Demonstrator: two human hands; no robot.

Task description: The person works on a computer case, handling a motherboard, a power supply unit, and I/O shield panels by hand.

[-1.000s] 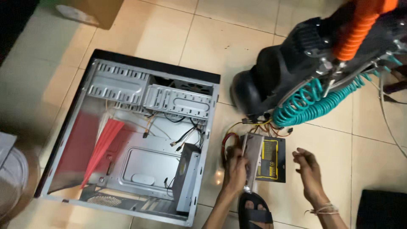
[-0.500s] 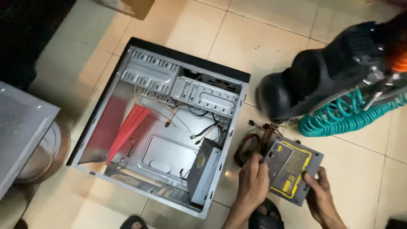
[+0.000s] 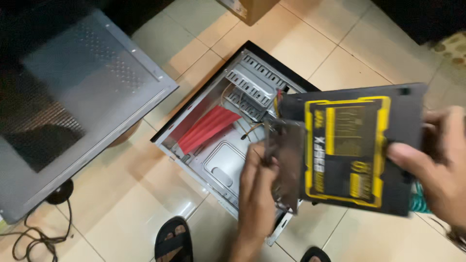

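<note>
Both hands on PSU [image 3: 354,150], lifted above open case [image 3: 213,145]: left hand [image 3: 257,189] gripping its grey end, right hand [image 3: 437,165] clamping far edge. Keep it level, yours; mind cables [image 3: 267,131] beside left hand snagging case.

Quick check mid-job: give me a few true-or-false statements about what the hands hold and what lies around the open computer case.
1. Both hands hold the power supply above the case. True: left hand, right hand.
2. The computer case has its side closed. False: it lies open on the tiled floor.
3. A red ribbon cable lies inside the case. True.
4. The grey side panel is fitted on the case. False: it sits apart, to the left.
</note>
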